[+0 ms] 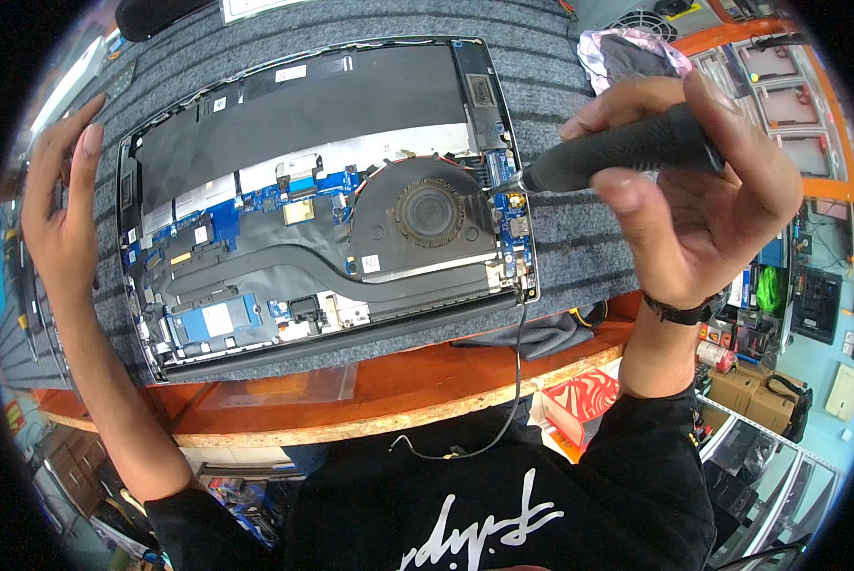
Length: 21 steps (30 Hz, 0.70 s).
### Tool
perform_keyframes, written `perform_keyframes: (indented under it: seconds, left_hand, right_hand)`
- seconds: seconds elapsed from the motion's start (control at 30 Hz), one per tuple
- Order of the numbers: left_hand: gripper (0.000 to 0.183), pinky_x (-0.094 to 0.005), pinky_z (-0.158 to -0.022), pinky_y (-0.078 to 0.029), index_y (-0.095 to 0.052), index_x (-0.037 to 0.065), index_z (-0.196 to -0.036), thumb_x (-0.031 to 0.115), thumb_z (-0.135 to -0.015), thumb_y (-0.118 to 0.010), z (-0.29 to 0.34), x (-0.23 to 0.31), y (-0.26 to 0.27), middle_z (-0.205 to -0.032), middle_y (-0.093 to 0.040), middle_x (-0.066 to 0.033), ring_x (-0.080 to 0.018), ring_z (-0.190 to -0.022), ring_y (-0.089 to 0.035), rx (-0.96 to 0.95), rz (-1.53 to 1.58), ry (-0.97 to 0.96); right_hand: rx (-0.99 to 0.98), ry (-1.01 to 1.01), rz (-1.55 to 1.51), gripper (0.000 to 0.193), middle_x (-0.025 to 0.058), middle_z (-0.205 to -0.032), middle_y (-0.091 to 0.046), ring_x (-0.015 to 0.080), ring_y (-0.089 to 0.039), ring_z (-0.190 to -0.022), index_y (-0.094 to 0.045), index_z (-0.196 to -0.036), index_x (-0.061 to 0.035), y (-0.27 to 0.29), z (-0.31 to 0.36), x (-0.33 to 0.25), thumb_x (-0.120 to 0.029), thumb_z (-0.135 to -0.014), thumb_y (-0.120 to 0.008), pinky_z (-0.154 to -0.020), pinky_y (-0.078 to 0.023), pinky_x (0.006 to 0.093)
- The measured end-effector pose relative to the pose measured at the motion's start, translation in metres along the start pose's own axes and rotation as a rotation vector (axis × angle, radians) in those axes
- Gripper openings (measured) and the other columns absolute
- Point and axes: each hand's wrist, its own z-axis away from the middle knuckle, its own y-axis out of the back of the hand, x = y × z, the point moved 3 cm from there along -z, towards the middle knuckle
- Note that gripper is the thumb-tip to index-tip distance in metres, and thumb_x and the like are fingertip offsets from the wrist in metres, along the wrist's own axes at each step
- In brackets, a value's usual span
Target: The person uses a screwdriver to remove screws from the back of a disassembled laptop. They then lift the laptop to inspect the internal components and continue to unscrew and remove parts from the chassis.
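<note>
An opened laptop [303, 105] lies on a ribbed grey mat, its insides facing up. Its black battery fills the far part, with a strip of blue circuit board and a round black fan [427, 205] nearer me. My right hand [712, 190] is closed around the thick, black, textured handle of a screwdriver [617, 152]. The tool's metal tip meets the board at the laptop's right side, just right of the fan; the exact spot is too small to make out. My left hand [60, 200] is beside the laptop's left edge, fingers stretched out, holding nothing.
A thin cable [517, 371] hangs from the laptop's near right corner over the wooden bench edge [351, 419]. Grey cloth [531, 338] lies at that edge, and a pink-and-white cloth [627, 52] at the far right. Orange-framed shelving [845, 162] stands on the right.
</note>
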Motion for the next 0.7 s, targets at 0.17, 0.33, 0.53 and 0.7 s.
perform_keyframes:
  seconds: [0.17,0.33,0.53,0.7]
  left_hand:
    - [0.031,-0.0218,-0.079,-0.041,-0.074,0.010,-0.129,0.027,-0.106,-0.064,-0.002,0.005,-0.001,-0.114,-0.070,-0.0029,-0.0086,-0.094,-0.059,0.031,0.046,-0.007]
    - [0.030,-0.0219,-0.079,-0.040,-0.074,0.010,-0.128,0.026,-0.105,-0.064,-0.005,0.008,-0.001,-0.114,-0.071,-0.0025,-0.0082,-0.093,-0.058,0.068,0.024,-0.048]
    - [0.029,-0.0214,-0.076,-0.040,-0.075,0.009,-0.126,0.025,-0.104,-0.065,-0.005,0.005,0.000,-0.112,-0.071,-0.0014,-0.0078,-0.092,-0.058,0.035,0.046,-0.005]
    - [0.028,-0.0226,-0.073,-0.039,-0.076,0.009,-0.124,0.025,-0.103,-0.067,-0.003,0.009,0.003,-0.109,-0.071,-0.0011,-0.0075,-0.091,-0.057,0.080,0.088,0.063]
  right_hand:
    - [0.051,-0.048,0.086,0.076,0.0254,-0.108,-0.068,0.0305,-0.076,-0.089,-0.036,-0.146,-0.0002,-0.006,0.003,-0.011,0.006,-0.085,-0.080,-0.075,-0.067,0.0360]
    - [0.016,-0.120,0.092,0.074,0.0253,-0.110,-0.068,0.0330,-0.076,-0.095,-0.037,-0.146,-0.0005,-0.006,0.001,-0.013,0.004,-0.086,-0.079,-0.078,-0.066,0.0372]
    - [0.068,-0.183,-0.157,0.056,0.0236,-0.102,-0.072,0.0343,-0.076,-0.097,-0.046,-0.138,-0.0029,-0.015,-0.007,-0.018,-0.005,-0.091,-0.077,-0.082,-0.063,0.0395]
    - [-0.265,-0.281,0.501,0.020,0.0103,-0.091,-0.072,0.0151,-0.071,-0.078,-0.065,-0.104,-0.0012,0.011,-0.033,-0.042,-0.015,-0.095,-0.076,-0.066,-0.051,0.0257]
